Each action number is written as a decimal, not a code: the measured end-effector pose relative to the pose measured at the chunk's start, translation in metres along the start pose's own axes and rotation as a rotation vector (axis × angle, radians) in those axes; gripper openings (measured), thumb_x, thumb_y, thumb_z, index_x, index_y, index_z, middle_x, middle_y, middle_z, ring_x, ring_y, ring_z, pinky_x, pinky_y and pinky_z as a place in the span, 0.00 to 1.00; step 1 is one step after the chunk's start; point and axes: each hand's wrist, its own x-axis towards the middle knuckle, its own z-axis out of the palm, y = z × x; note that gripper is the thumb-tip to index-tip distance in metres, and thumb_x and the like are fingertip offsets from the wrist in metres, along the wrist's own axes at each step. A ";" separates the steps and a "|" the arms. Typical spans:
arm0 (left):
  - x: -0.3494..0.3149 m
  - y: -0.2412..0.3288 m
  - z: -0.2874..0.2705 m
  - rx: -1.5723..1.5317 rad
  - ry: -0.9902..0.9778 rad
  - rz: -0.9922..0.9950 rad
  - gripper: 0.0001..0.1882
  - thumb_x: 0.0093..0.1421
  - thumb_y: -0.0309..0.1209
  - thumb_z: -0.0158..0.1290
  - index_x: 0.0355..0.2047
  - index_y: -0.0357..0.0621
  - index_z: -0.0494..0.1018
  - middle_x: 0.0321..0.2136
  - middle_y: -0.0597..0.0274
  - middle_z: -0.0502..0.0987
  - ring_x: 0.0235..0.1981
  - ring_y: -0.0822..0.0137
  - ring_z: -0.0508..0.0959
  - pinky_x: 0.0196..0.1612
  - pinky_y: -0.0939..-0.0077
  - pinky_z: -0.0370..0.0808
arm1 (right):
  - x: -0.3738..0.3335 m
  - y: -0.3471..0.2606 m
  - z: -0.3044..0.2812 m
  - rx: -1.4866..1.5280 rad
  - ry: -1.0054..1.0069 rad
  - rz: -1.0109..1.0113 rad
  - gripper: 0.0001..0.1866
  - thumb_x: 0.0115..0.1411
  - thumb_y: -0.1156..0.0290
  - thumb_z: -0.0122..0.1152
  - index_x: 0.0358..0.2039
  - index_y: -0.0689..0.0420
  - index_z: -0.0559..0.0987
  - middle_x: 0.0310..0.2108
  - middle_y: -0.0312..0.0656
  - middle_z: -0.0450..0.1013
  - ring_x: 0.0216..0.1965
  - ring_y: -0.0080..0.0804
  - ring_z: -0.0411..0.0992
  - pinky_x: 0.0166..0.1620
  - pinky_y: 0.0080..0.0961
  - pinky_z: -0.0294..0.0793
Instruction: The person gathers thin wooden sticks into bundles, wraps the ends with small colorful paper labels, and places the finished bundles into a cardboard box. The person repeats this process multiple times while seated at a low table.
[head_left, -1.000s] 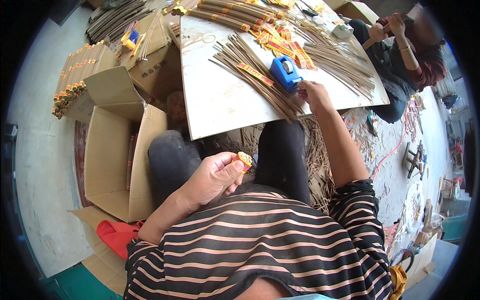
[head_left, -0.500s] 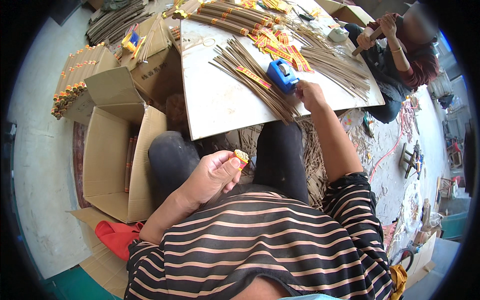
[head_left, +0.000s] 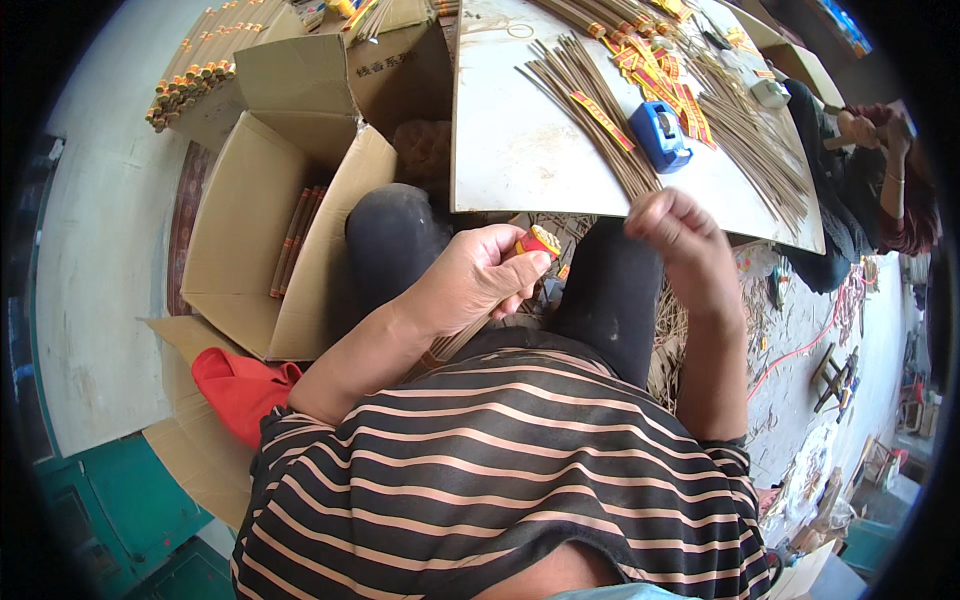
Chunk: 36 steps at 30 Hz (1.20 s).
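Note:
My left hand is wrapped round a bundle of incense sticks over my lap. A red and yellow paper band circles its upper end, and the sticks run down behind the hand toward my belly. In front of the table's near edge hangs my right hand, thumb and fingers pinched together; anything between them is too small to make out. Just beyond it on the white table stands a blue tape dispenser. Left of the dispenser lie loose incense sticks with one label strip across them.
At my left an open carton holds several banded bundles. More bundles are stacked beyond it. Label strips and further sticks cover the table's far right. Another person sits at the right; a red cloth lies beside me.
My right hand has left the tape dispenser and come back toward me, off the table. The left hand with the bundle is tilted a little differently. The whole view has shifted.

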 end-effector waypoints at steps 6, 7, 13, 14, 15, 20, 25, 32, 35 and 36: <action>-0.006 0.001 0.000 0.142 0.049 0.056 0.14 0.59 0.35 0.53 0.36 0.36 0.69 0.22 0.68 0.70 0.21 0.82 0.68 0.23 0.88 0.67 | -0.020 -0.002 0.057 -0.157 -0.215 -0.035 0.06 0.55 0.72 0.60 0.27 0.59 0.74 0.28 0.33 0.67 0.31 0.19 0.63 0.36 0.17 0.63; -0.006 0.002 0.002 0.169 0.065 0.078 0.14 0.59 0.35 0.53 0.36 0.35 0.69 0.23 0.67 0.71 0.23 0.81 0.69 0.25 0.87 0.68 | -0.018 -0.001 0.061 -0.226 -0.218 -0.099 0.05 0.55 0.72 0.61 0.27 0.59 0.74 0.28 0.33 0.68 0.30 0.19 0.64 0.36 0.17 0.65; -0.005 -0.007 0.004 0.312 0.098 0.143 0.15 0.58 0.33 0.54 0.37 0.32 0.69 0.27 0.60 0.74 0.29 0.75 0.72 0.34 0.80 0.72 | -0.015 -0.001 0.070 -0.338 -0.132 0.001 0.07 0.54 0.70 0.62 0.27 0.61 0.76 0.25 0.35 0.68 0.30 0.22 0.64 0.35 0.18 0.65; -0.004 -0.008 0.004 0.334 0.103 0.141 0.15 0.57 0.33 0.54 0.37 0.32 0.69 0.27 0.59 0.75 0.29 0.74 0.72 0.34 0.79 0.72 | -0.015 -0.001 0.070 -0.352 -0.121 0.020 0.07 0.54 0.70 0.62 0.27 0.61 0.76 0.25 0.36 0.68 0.30 0.22 0.65 0.35 0.18 0.65; -0.004 -0.008 0.004 0.351 0.108 0.148 0.15 0.57 0.33 0.54 0.37 0.32 0.69 0.27 0.57 0.75 0.29 0.73 0.73 0.34 0.78 0.72 | -0.016 -0.001 0.070 -0.366 -0.109 0.038 0.07 0.54 0.70 0.62 0.27 0.61 0.76 0.25 0.36 0.68 0.30 0.22 0.65 0.35 0.19 0.66; -0.002 -0.011 0.004 0.428 0.135 0.176 0.16 0.56 0.33 0.54 0.37 0.31 0.70 0.28 0.52 0.76 0.29 0.70 0.75 0.35 0.76 0.72 | -0.015 0.000 0.071 -0.472 -0.079 0.010 0.07 0.54 0.71 0.62 0.27 0.62 0.76 0.25 0.35 0.68 0.28 0.20 0.65 0.33 0.16 0.65; -0.001 -0.011 0.005 0.475 0.162 0.205 0.16 0.56 0.34 0.55 0.37 0.31 0.70 0.29 0.50 0.76 0.30 0.66 0.76 0.36 0.75 0.73 | -0.016 -0.004 0.076 -0.514 -0.033 0.080 0.07 0.56 0.71 0.61 0.27 0.62 0.75 0.23 0.30 0.69 0.27 0.13 0.63 0.31 0.10 0.62; -0.001 -0.014 0.006 0.514 0.180 0.231 0.16 0.56 0.32 0.54 0.37 0.30 0.69 0.29 0.47 0.76 0.31 0.61 0.77 0.36 0.74 0.74 | -0.015 -0.002 0.078 -0.578 0.020 0.091 0.10 0.54 0.69 0.63 0.25 0.62 0.75 0.21 0.29 0.69 0.24 0.12 0.62 0.26 0.10 0.61; 0.000 -0.016 0.006 0.527 0.195 0.247 0.15 0.55 0.32 0.54 0.36 0.31 0.68 0.28 0.46 0.76 0.30 0.60 0.77 0.35 0.73 0.74 | -0.012 -0.001 0.077 -0.628 0.046 0.093 0.11 0.53 0.67 0.64 0.24 0.62 0.75 0.20 0.30 0.69 0.23 0.12 0.62 0.25 0.12 0.61; 0.000 -0.015 0.006 0.547 0.204 0.242 0.15 0.55 0.32 0.54 0.35 0.31 0.68 0.28 0.45 0.76 0.30 0.60 0.77 0.35 0.73 0.74 | -0.012 0.002 0.076 -0.647 0.053 0.085 0.12 0.53 0.67 0.65 0.23 0.62 0.75 0.20 0.30 0.69 0.22 0.13 0.61 0.25 0.12 0.61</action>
